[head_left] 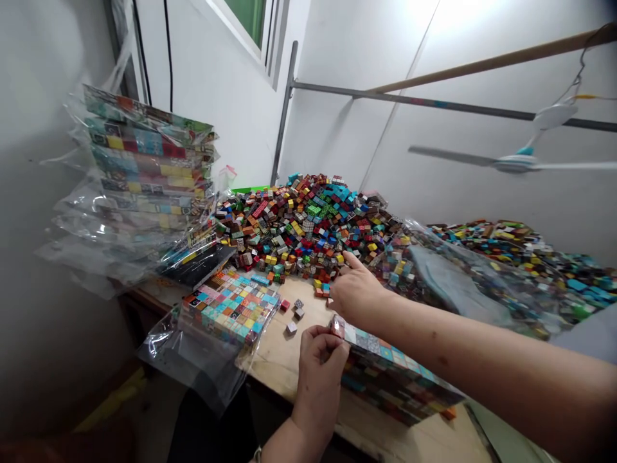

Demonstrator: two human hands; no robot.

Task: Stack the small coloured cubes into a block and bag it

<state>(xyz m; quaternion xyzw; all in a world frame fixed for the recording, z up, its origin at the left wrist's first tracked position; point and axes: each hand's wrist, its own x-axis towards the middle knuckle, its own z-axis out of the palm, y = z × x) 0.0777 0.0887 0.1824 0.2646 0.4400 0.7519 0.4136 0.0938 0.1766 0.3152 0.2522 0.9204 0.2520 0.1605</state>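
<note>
My left hand (pixel 321 360) has its thumb and fingers closed at the near left corner of a packed block of small patterned cubes (pixel 390 379), which looks wrapped in clear film. Above that block, my right hand (pixel 359 289) reaches to the front of a big heap of loose cubes (pixel 308 225). Its index finger is stretched out by a yellow cube, the other fingers are partly hidden, and no held thing shows. Several loose cubes (pixel 292 328) lie on the wooden table (pixel 270 354) to the left of my hands.
Left of my hands, another cube block (pixel 234 302) lies in a clear bag at the table edge. Behind it rises a tall stack of bagged blocks (pixel 149 167). Plastic sheeting (pixel 453 283) and a second heap (pixel 511 251) are at right. A fan (pixel 515 163) hangs from a metal rail.
</note>
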